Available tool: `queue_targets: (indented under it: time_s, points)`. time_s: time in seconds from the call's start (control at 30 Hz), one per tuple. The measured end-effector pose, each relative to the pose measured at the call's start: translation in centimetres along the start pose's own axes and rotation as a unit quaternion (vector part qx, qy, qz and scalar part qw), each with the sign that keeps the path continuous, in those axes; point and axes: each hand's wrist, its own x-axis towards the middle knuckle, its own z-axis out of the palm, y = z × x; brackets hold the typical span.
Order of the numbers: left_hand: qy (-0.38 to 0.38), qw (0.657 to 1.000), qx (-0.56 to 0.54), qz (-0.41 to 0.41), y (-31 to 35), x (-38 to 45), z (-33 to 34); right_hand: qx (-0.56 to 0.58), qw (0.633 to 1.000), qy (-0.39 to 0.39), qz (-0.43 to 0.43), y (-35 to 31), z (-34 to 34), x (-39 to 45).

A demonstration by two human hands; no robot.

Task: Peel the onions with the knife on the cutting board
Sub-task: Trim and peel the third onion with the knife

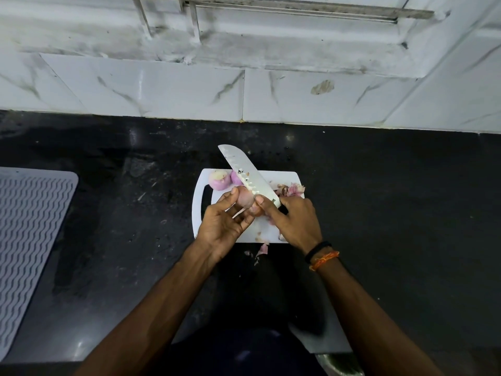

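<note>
Ribbed drying mat (32, 240) far left on black worktop (393, 213), not in play. White cutting board (199, 210) mid-frame. At its far-left corner: 2 peeled onions (220, 181), pale purple, side by side. Left hand (226, 221) curls round a third onion (245, 199), skin still brownish, held just above board. Right hand (294, 217) grips handle of santoku knife (245, 173), thumb near blade heel, edge touching onion. Hands close together. Peel scraps (290, 189) at far-right corner, a few off the near edge. Est: 2 done, 3rd underway; can't tell if more remain.
</note>
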Motion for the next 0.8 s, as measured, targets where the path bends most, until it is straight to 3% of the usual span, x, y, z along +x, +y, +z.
queue_targets:
  time_s: [0.33, 0.6, 0.8]
  points:
    - [0.0, 0.998, 0.061, -0.002, -0.3, -0.1, 0.4, -0.084, 0.995, 0.024, -0.048, -0.3, -0.3, 1.3]
    - [0.093, 0.995, -0.038, 0.0, -0.5, 1.3, -0.1, -0.021, 0.994, -0.041, -0.096, -0.9, -0.5, 0.1]
    - [0.065, 0.996, -0.062, 0.013, 0.5, 1.6, 0.0, -0.049, 0.998, 0.011, -0.031, 1.3, -0.2, 0.2]
